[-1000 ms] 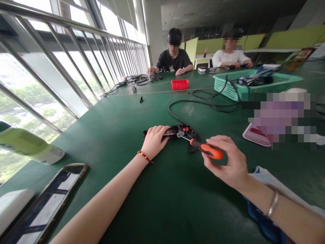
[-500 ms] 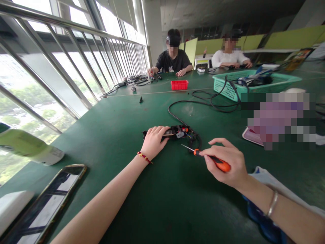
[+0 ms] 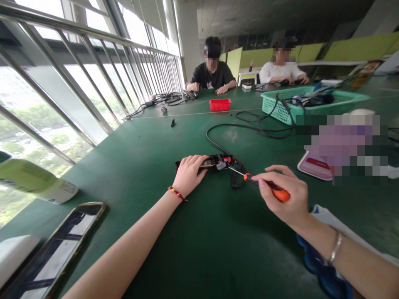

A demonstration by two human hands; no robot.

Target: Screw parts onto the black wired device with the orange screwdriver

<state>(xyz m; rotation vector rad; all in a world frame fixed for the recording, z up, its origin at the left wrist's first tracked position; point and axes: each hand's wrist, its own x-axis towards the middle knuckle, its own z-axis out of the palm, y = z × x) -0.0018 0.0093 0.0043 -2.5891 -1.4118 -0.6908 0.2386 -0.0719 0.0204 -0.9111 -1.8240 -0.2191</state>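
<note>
My left hand (image 3: pixel 189 173) is wrapped over the left part of a dark electrical device (image 3: pixel 214 162) with exposed innards, holding it against the green table. Coloured wires and a small grey part show at the device's right end, where a black cord joins it. In my right hand (image 3: pixel 285 194) is a screwdriver (image 3: pixel 276 190) with an orange and black handle. Its thin shaft points left, and the tip is at the wires on the device's right end. Whether the tip touches anything is too small to tell.
A teal basket (image 3: pixel 314 111) with cables and tools stands at the right back, a red tray (image 3: pixel 220 104) at the far middle. A phone (image 3: pixel 62 253) and a green bottle (image 3: pixel 37 182) lie at left. Two people sit across the table (image 3: pixel 149 153).
My right hand has moved slightly right and up, bringing the screwdriver tip from below the device to its wires. My left hand and the device have stayed put.
</note>
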